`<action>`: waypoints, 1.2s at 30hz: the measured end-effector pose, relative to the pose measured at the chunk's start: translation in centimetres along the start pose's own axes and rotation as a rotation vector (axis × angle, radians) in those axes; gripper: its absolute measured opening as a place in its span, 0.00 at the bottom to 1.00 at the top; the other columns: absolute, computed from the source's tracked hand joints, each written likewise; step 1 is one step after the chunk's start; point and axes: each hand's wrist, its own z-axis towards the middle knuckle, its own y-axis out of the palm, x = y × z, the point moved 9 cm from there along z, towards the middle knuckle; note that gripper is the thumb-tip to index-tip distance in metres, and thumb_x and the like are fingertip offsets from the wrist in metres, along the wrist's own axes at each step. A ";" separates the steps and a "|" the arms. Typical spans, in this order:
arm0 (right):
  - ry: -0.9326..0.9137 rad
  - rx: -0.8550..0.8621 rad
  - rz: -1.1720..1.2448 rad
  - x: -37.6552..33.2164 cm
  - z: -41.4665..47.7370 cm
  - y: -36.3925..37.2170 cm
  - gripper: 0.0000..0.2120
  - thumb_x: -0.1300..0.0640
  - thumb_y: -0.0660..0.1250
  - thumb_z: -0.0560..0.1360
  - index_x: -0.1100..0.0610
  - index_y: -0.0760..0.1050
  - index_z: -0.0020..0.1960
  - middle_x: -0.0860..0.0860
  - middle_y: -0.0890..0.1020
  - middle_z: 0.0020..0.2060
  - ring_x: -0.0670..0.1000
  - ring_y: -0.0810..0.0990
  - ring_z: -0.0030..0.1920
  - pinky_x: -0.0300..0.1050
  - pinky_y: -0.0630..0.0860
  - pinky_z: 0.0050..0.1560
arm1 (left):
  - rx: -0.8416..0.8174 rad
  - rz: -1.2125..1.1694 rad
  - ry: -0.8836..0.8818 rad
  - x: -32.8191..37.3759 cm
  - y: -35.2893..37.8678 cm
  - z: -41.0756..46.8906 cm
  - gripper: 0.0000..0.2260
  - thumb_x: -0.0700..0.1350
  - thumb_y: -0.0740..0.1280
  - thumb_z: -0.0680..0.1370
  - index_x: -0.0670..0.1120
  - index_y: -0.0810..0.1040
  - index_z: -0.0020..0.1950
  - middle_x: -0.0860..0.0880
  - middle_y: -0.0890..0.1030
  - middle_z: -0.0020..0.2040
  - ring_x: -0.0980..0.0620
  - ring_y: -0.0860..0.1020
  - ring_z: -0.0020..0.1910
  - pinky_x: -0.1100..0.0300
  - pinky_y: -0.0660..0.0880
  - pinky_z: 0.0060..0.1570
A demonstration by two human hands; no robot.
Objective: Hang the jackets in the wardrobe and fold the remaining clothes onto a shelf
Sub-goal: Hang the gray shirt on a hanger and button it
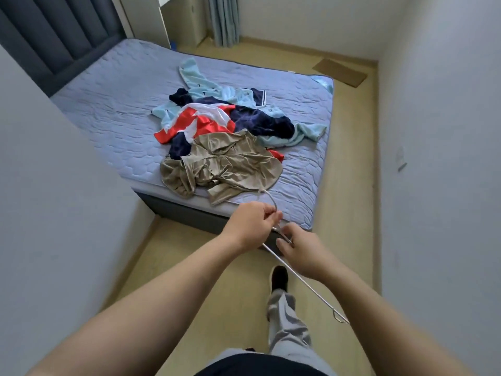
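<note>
Readying thin silver wire hanger (325, 302) | left grip (248, 225) pinches its hook, right grip (302, 252) closed round its neck, just off the bed's foot edge | tan shiny jacket (230, 164) lies at foot edge of blue quilted bed (108, 109), nearest of mixed clothes heap (260, 120) | tip: open collar first, feed one shoulder at a time | unseen: wardrobe, shelf; hanger edge-on, outline unclear
</note>
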 end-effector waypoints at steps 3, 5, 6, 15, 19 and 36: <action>0.010 -0.002 0.103 0.4 8.7 -1.3 0.11 0.50 0.58 0.83 0.52 0.74 0.61 0.56 0.84 0.51 0.59 0.81 0.54 0.49 0.74 0.49 | -0.070 -0.009 -0.036 -1.6 -0.5 6.5 0.11 0.49 0.67 0.82 0.48 0.85 0.59 0.51 0.87 0.52 0.54 0.83 0.53 0.57 0.76 0.55; 0.063 -0.021 0.158 1.0 14.0 -2.0 0.08 0.52 0.58 0.83 0.52 0.75 0.57 0.55 0.84 0.47 0.58 0.81 0.51 0.51 0.78 0.51 | -0.112 0.009 -0.086 -3.5 -1.6 10.1 0.13 0.47 0.68 0.80 0.50 0.82 0.65 0.53 0.85 0.58 0.54 0.82 0.56 0.59 0.76 0.59; 0.090 -0.024 0.169 1.3 16.3 -2.3 0.07 0.53 0.58 0.83 0.52 0.75 0.54 0.55 0.83 0.46 0.58 0.81 0.50 0.51 0.78 0.51 | -0.149 0.016 -0.135 -4.9 -2.1 11.6 0.17 0.47 0.68 0.80 0.50 0.80 0.69 0.53 0.83 0.61 0.55 0.82 0.56 0.60 0.75 0.60; 0.251 -0.168 0.341 -3.0 32.6 -1.9 0.11 0.47 0.66 0.76 0.54 0.70 0.45 0.54 0.84 0.33 0.52 0.83 0.28 0.53 0.83 0.35 | -0.086 -0.165 -0.713 -23.8 -8.7 20.4 0.11 0.42 0.67 0.79 0.46 0.83 0.61 0.48 0.85 0.55 0.50 0.83 0.51 0.57 0.79 0.51; 0.307 -0.187 0.265 -5.3 39.6 0.2 0.16 0.42 0.63 0.77 0.56 0.72 0.44 0.54 0.85 0.35 0.56 0.85 0.36 0.52 0.82 0.44 | 0.000 -0.446 -0.946 -33.4 -10.1 26.0 0.11 0.39 0.64 0.82 0.42 0.76 0.64 0.43 0.81 0.53 0.51 0.80 0.35 0.60 0.74 0.30; 0.365 -0.247 0.215 -8.1 57.8 13.5 0.24 0.36 0.50 0.82 0.56 0.71 0.47 0.54 0.82 0.38 0.58 0.82 0.39 0.58 0.80 0.46 | 0.345 -0.905 -1.353 -67.4 -4.2 42.3 0.29 0.36 0.68 0.78 0.41 0.62 0.78 0.41 0.79 0.58 0.47 0.85 0.48 0.54 0.84 0.48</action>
